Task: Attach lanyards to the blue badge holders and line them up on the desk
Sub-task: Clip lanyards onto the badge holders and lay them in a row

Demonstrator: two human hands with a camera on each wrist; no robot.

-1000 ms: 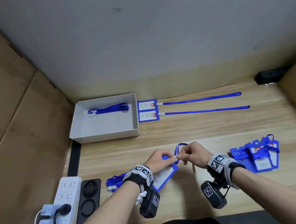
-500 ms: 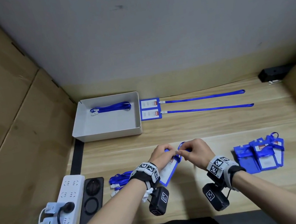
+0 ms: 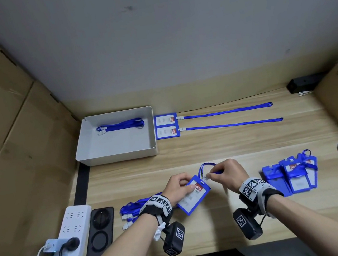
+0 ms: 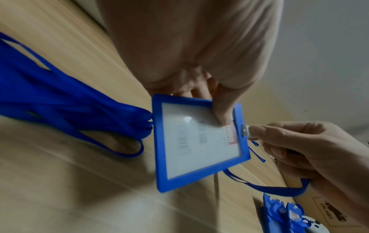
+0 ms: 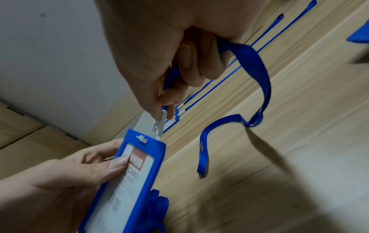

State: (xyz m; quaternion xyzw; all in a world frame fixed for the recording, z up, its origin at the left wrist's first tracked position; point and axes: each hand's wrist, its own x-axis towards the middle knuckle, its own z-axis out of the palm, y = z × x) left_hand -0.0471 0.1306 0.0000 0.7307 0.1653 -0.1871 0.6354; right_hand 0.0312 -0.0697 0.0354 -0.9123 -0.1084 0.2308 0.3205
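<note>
Head view: over the wood-grain tabletop (image 3: 221, 146), the left hand (image 3: 178, 189) pinches a flat blue rectangular badge holder (image 3: 193, 194); a grey cardboard tray (image 3: 115, 155) contains one coiled lanyard (image 3: 120, 126)

Left wrist: thumb on its clear window

Right wrist: the right hand (image 5: 169, 52) pinches the white plastic clip (image 5: 160, 124), ribbon (image 5: 257, 75) looping

Dim, even light; wrist views blurred, edges bent by wide lenses.
</note>
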